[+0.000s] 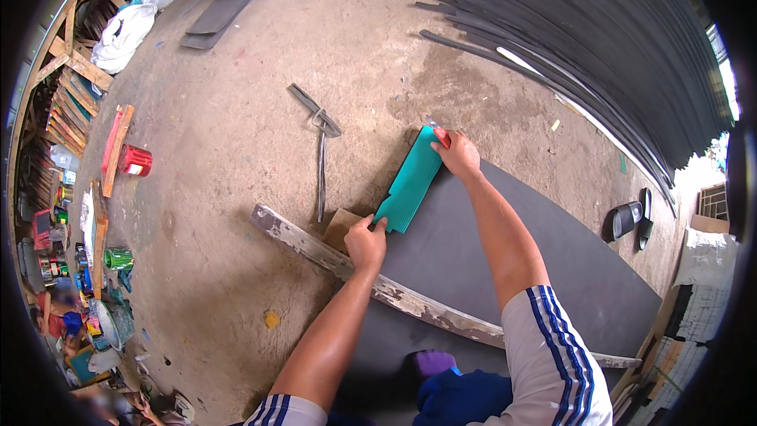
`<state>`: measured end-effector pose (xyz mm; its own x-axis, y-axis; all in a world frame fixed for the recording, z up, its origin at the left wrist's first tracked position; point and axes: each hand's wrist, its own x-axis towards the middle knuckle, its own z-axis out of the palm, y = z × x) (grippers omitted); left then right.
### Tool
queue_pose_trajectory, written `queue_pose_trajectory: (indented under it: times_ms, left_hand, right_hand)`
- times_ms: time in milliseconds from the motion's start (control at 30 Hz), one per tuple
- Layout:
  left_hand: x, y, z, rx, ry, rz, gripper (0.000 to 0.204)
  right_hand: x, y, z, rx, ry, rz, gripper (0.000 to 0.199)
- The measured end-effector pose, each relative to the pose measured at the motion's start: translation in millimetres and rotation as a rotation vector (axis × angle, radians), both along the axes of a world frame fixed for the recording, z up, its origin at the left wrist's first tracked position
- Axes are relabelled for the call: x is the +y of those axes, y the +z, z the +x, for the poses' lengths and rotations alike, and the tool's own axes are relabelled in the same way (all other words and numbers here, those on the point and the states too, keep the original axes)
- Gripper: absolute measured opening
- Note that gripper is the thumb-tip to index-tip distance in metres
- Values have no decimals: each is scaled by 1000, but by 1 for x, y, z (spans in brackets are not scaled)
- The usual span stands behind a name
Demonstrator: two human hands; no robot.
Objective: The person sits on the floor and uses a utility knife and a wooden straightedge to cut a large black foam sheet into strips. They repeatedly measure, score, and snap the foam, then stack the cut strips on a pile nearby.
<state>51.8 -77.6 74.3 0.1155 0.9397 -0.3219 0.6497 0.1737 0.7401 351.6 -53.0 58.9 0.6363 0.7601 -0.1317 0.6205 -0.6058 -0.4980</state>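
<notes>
A teal foam-like piece [412, 181], long and narrow with a notched left edge, lies slantwise at the left edge of a large dark grey sheet [512, 244]. At its near end, my left hand [367, 243] is closed, with thumb and fingers pinching the corner. My right hand [460, 155] is wrapped round a red-handled utility knife [443, 138] at the far end, its blade tip over the teal edge. Whether the blade touches the teal piece, I cannot tell. Beside my left hand, a small brown block [337, 229] shows partly from under a worn wooden plank [418, 305].
The plank crosses the grey sheet near me. Dark strips tied together [319, 122] lie on the concrete floor. A tall stack of dark sheets [583, 39] fills the far right, with black sandals [624, 219] nearer. Left are a red can [136, 161], green can [118, 259] and people.
</notes>
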Motion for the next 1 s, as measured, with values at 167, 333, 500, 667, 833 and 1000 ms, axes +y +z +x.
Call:
queue_pose_trajectory:
  times_ms: [167, 333, 500, 667, 833, 1000]
  left_hand:
    - [3, 2, -8, 79, -61, 92, 41]
    - [5, 16, -2, 93, -56, 43, 41]
    - [20, 23, -4, 282, -182, -14, 39]
    - [75, -3, -11, 296, -511, -50, 44]
    - [109, 26, 20, 485, -757, -372, 57]
    - [117, 18, 24, 500, -771, -421, 65]
  right_hand:
    - [4, -1, -7, 8, 16, 16, 49]
    - [3, 1, -3, 5, 13, 3, 50]
    - [8, -5, -1, 4, 15, -36, 48]
    - [15, -8, -3, -20, 47, -67, 47]
    - [-15, 2, -26, -41, -69, 111, 46]
    - [-112, 11, -78, 97, 163, 286, 21]
